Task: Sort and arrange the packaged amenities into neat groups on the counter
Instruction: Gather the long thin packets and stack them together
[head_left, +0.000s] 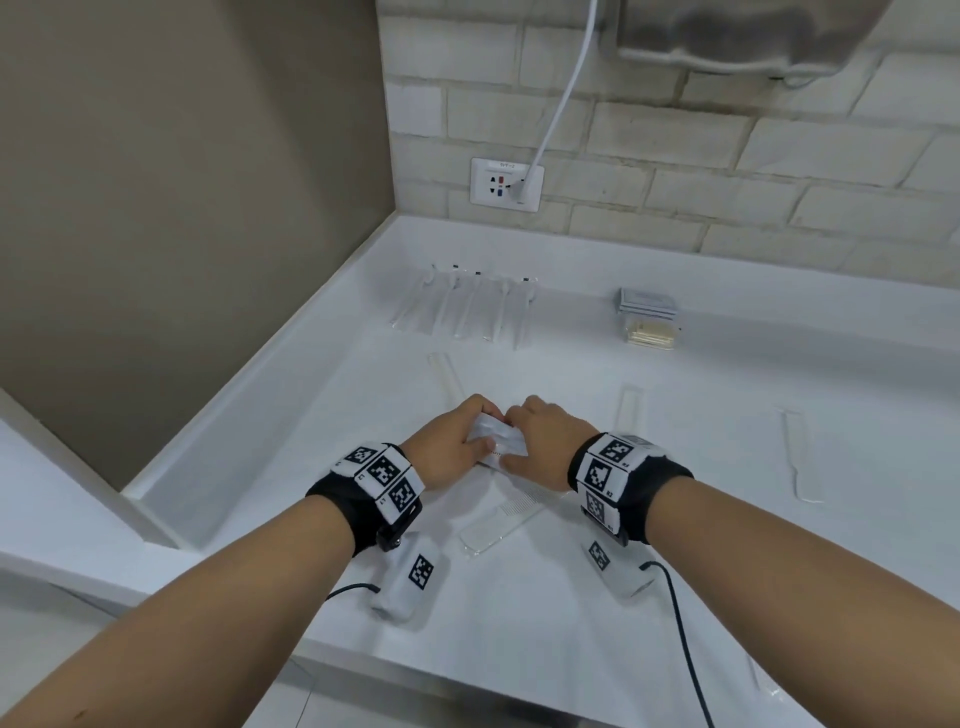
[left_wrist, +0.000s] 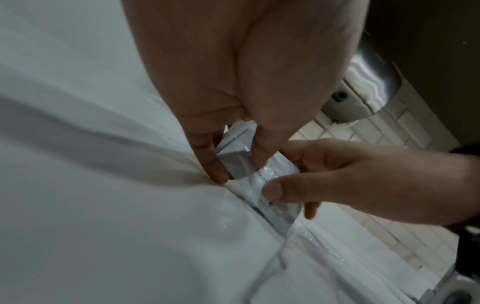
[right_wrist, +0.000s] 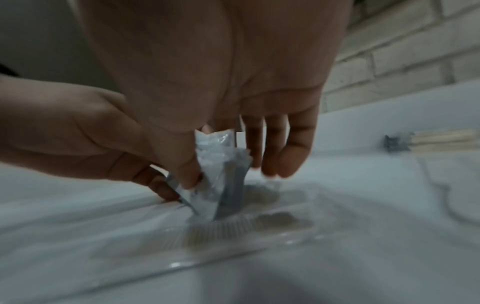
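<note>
Both hands meet over the middle of the white counter (head_left: 571, 597) and pinch a small stack of grey-white flat sachets (head_left: 492, 435) stood on edge. My left hand (head_left: 457, 447) grips the stack's left side, thumb and fingers curled round the sachets (left_wrist: 240, 162). My right hand (head_left: 540, 441) pinches the right side of the sachets (right_wrist: 221, 176) between thumb and fingers. Under the stack lies a clear-wrapped comb (head_left: 506, 517). A row of wrapped toothbrushes (head_left: 467, 306) lies at the back left. A stack of grey sachets (head_left: 648, 302) sits on a packet of cotton buds (head_left: 652, 332) at the back right.
More clear-wrapped combs lie loose: one (head_left: 447, 376) beyond the hands, one (head_left: 627, 410) to the right, one (head_left: 800, 457) far right. A wall socket (head_left: 506, 184) with a white cable sits on the brick wall. A steel dispenser (head_left: 743, 36) hangs above. A beige wall closes the left.
</note>
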